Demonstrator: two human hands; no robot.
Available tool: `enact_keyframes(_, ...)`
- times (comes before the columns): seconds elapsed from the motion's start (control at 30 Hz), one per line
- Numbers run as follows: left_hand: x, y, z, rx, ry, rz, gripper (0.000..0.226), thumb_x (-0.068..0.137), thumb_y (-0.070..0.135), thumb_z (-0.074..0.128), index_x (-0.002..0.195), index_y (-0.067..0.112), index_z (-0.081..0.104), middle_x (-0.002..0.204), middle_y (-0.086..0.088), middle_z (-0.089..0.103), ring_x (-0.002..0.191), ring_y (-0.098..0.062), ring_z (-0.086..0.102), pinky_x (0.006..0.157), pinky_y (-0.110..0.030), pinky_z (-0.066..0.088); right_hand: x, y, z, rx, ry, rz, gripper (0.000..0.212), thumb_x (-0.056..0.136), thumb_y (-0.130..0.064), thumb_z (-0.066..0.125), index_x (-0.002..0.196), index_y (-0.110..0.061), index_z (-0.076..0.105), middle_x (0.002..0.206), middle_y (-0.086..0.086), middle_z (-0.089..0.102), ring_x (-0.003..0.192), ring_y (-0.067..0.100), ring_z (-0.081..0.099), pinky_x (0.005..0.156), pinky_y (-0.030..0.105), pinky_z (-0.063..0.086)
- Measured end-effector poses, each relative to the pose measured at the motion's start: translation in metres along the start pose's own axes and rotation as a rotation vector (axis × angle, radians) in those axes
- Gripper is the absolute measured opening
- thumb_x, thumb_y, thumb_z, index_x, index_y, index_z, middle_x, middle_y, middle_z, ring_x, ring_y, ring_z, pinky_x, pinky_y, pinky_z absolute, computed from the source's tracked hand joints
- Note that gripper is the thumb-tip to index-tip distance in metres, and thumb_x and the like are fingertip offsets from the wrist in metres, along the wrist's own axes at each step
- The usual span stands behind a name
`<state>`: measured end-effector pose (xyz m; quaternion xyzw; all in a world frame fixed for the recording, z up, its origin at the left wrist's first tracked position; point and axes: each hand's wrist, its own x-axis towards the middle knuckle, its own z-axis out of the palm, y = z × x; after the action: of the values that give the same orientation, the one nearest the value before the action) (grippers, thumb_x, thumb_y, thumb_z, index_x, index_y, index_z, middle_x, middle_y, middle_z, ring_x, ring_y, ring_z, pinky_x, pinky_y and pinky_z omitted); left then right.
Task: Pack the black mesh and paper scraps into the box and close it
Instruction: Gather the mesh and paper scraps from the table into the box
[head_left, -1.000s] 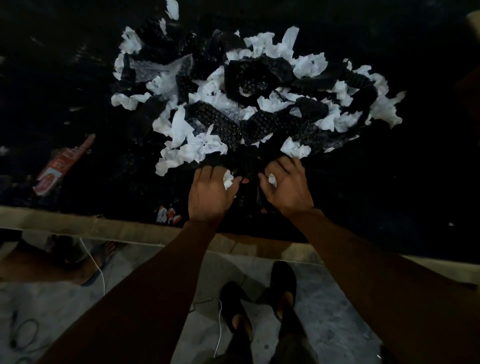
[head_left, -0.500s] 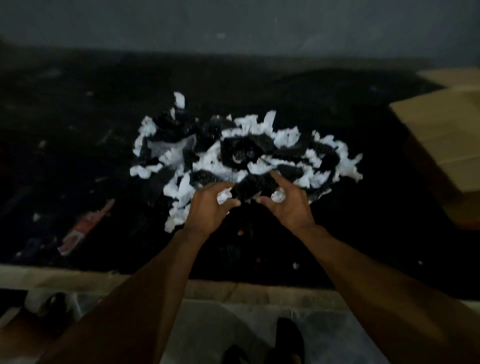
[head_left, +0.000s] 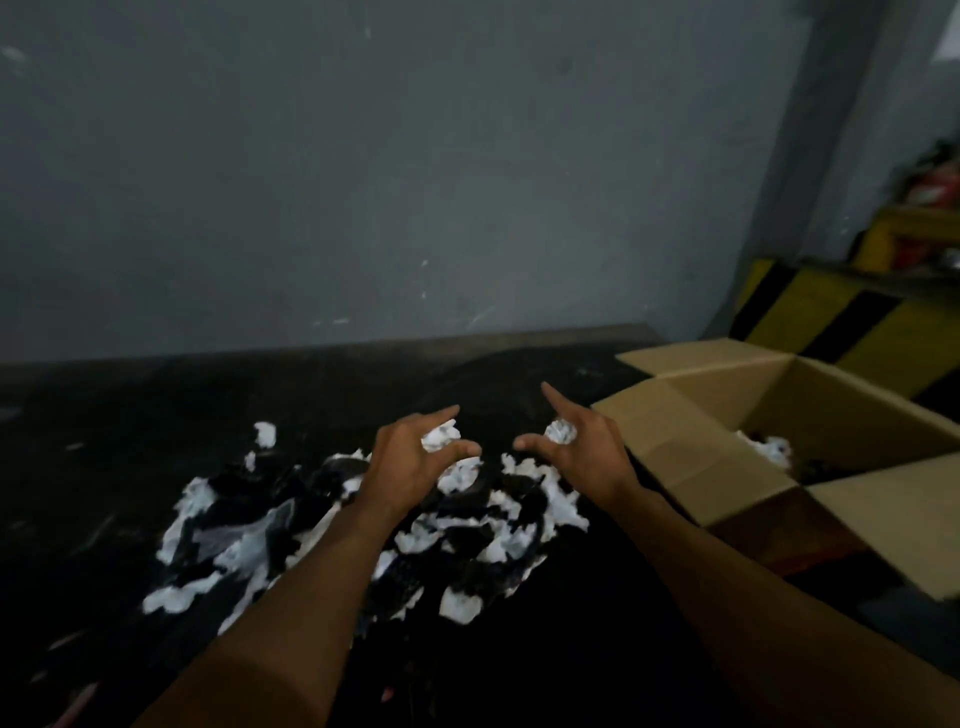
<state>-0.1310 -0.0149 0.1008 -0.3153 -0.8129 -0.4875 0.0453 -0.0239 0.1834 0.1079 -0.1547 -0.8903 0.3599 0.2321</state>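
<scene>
– What's around?
– A grey wall (head_left: 363, 182) behind the black tabletop (head_left: 104, 441). To the right is the open brown cardboard box (head_left: 852, 415), with scraps inside. Its raised flap (head_left: 670, 447) stands between the right hand (head_left: 584, 452) and the opening.
– The heap?
– The black mesh and white paper scraps (head_left: 467, 535) lie beneath both forearms.
– Fingers?
– The left hand (head_left: 410, 462) curls round a crumpled white paper wad (head_left: 440, 435) and the right round a second wad (head_left: 560, 431). Both forefingers stick out.

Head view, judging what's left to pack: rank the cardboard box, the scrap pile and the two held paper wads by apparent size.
1. Cardboard box and scrap pile: close; box is cropped, arms cover part of the pile, so unranked.
2. Left-hand wad and right-hand wad: far smaller, alike.
</scene>
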Motion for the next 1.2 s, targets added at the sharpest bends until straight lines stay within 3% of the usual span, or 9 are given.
enact_keyframes(0.1, 0.014, 0.039, 0.036, -0.053, 0.013, 0.039, 0.053, 0.067, 0.04, 0.083, 0.116, 0.023, 0.07, 0.101, 0.006, 0.068, 0.098, -0.005, 0.062, 0.079, 0.0, 0.037, 0.004, 0.021, -0.052, -0.024, 0.045, 0.033, 0.089, 0.071, -0.054, 0.076, 0.146, -0.03, 0.036, 0.132, 0.006, 0.059, 0.124, 0.019, 0.052, 0.098, 0.025, 0.038)
enact_keyframes(0.23, 0.028, 0.097, 0.106, -0.119, -0.017, 0.079, 0.055, 0.068, 0.041, 0.083, 0.117, 0.023, 0.069, 0.105, 0.003, 0.069, 0.097, -0.006, 0.063, 0.087, -0.017, 0.046, 0.001, 0.069, -0.129, -0.039, 0.107, 0.05, 0.089, 0.07, -0.056, 0.076, 0.145, -0.028, 0.038, 0.131, 0.004, 0.06, 0.124, 0.02, 0.053, 0.101, 0.034, 0.043)
enact_keyframes(0.33, 0.036, 0.144, 0.172, -0.14, -0.051, 0.106, 0.06, 0.067, 0.047, 0.081, 0.12, 0.023, 0.067, 0.109, 0.002, 0.069, 0.101, -0.008, 0.062, 0.086, -0.018, 0.044, -0.009, 0.108, -0.19, -0.062, 0.155, 0.077, 0.085, 0.073, -0.048, 0.076, 0.145, -0.026, 0.037, 0.142, 0.006, 0.05, 0.132, 0.025, 0.044, 0.104, 0.041, 0.04)
enact_keyframes(0.47, 0.04, 0.207, 0.256, -0.15, -0.087, 0.132, 0.063, 0.068, 0.045, 0.082, 0.123, 0.018, 0.066, 0.119, -0.002, 0.068, 0.107, -0.011, 0.061, 0.092, -0.025, 0.047, -0.018, 0.162, -0.262, -0.136, 0.22, 0.105, 0.082, 0.073, -0.046, 0.078, 0.144, -0.024, 0.042, 0.133, 0.009, 0.058, 0.116, 0.026, 0.057, 0.092, 0.032, 0.046)
enact_keyframes(0.6, 0.055, 0.246, 0.312, -0.132, -0.128, 0.143, 0.063, 0.072, 0.043, 0.08, 0.126, 0.017, 0.063, 0.123, -0.003, 0.065, 0.109, -0.012, 0.059, 0.091, -0.024, 0.046, -0.01, 0.21, -0.309, -0.169, 0.251, 0.12, 0.085, 0.071, -0.053, 0.076, 0.143, -0.025, 0.041, 0.128, 0.008, 0.062, 0.119, 0.026, 0.056, 0.095, 0.04, 0.049)
enact_keyframes(0.77, 0.091, 0.257, 0.351, -0.088, -0.11, 0.148, 0.06, 0.074, 0.041, 0.078, 0.127, 0.017, 0.062, 0.124, -0.004, 0.064, 0.111, -0.015, 0.059, 0.09, -0.026, 0.046, 0.022, 0.251, -0.339, -0.114, 0.284, 0.113, 0.083, 0.073, -0.047, 0.076, 0.144, -0.025, 0.04, 0.124, 0.01, 0.064, 0.109, 0.026, 0.062, 0.081, 0.047, 0.057)
enact_keyframes(0.9, 0.133, 0.25, 0.374, -0.042, -0.105, 0.148, 0.062, 0.074, 0.046, 0.077, 0.129, 0.02, 0.06, 0.126, -0.007, 0.063, 0.113, -0.019, 0.058, 0.095, -0.038, 0.049, 0.058, 0.276, -0.351, -0.116, 0.293, 0.092, 0.084, 0.071, -0.047, 0.076, 0.144, -0.023, 0.04, 0.133, 0.009, 0.058, 0.113, 0.025, 0.059, 0.08, 0.046, 0.058)
enact_keyframes(1.03, 0.173, 0.248, 0.401, -0.027, -0.114, 0.134, 0.062, 0.077, 0.041, 0.076, 0.131, 0.016, 0.057, 0.129, -0.008, 0.061, 0.113, -0.019, 0.056, 0.091, -0.029, 0.044, 0.094, 0.298, -0.36, -0.164, 0.268, 0.088, 0.079, 0.075, -0.045, 0.075, 0.143, -0.022, 0.041, 0.136, 0.01, 0.055, 0.123, 0.025, 0.053, 0.094, 0.039, 0.05)
enact_keyframes(1.2, 0.199, 0.237, 0.441, -0.042, -0.069, 0.091, 0.061, 0.077, 0.042, 0.076, 0.128, 0.014, 0.06, 0.127, -0.008, 0.062, 0.107, -0.013, 0.056, 0.086, -0.023, 0.041, 0.136, 0.329, -0.362, -0.141, 0.248, 0.112, 0.073, 0.075, -0.048, 0.074, 0.139, -0.022, 0.048, 0.135, 0.011, 0.057, 0.117, 0.027, 0.057, 0.092, 0.046, 0.052)
